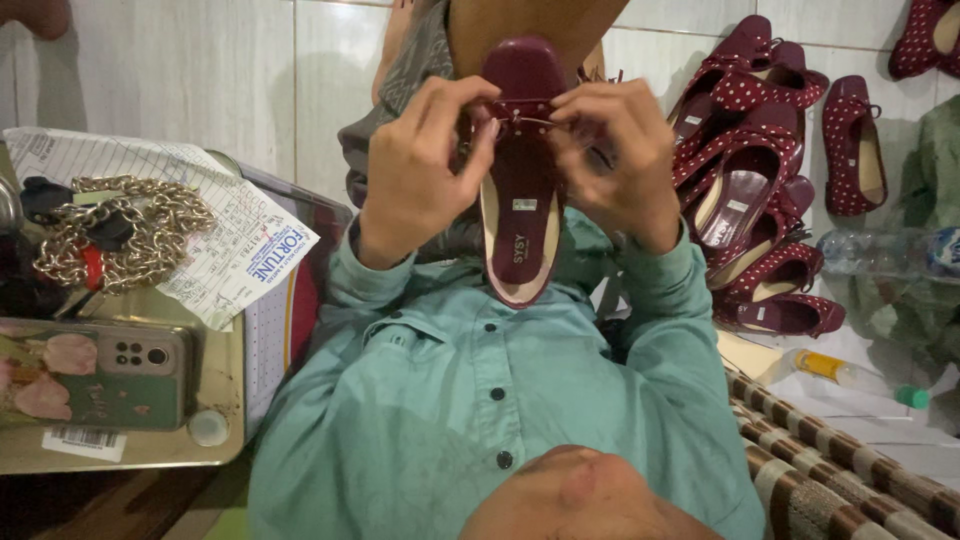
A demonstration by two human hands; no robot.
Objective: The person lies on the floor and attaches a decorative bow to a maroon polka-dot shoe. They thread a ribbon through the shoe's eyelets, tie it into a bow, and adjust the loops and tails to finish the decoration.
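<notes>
A maroon flat shoe rests on my lap, toe pointing away, its pale insole showing. My left hand pinches the left side of the shoe's upper near a small bow or strap. My right hand pinches the right side of the same spot, fingers closed on the strap or a thread across it. Both hands meet over the shoe's vamp. I wear a teal button shirt.
A pile of maroon polka-dot shoes lies on the tiled floor at right. To the left, a metal box carries a phone, a chain with keys and a printed paper. Plastic bottles and a woven mat sit at lower right.
</notes>
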